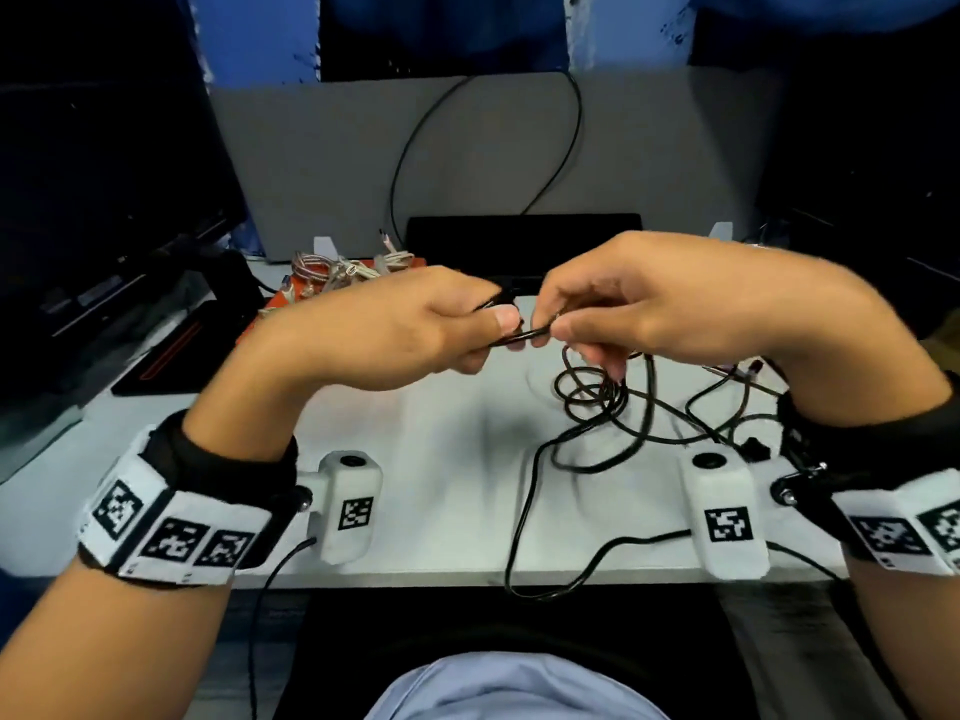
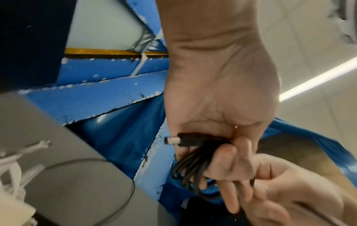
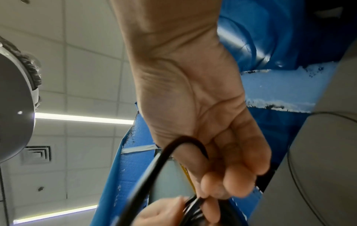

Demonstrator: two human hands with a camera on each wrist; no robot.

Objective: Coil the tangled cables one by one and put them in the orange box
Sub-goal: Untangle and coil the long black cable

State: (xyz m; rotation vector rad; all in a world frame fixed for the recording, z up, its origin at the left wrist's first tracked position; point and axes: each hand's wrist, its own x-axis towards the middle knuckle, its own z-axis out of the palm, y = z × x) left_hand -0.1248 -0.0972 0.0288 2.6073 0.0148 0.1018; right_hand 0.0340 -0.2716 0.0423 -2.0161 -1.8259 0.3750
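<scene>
Both hands meet above the white table [image 1: 426,449]: the left hand [image 1: 415,324] grips several loops of black cable [image 2: 193,166], the right hand [image 1: 649,309] apparently pinching one strand. Its loose length trails across the table; the orange box [image 1: 291,298] sits behind the left hand.
</scene>
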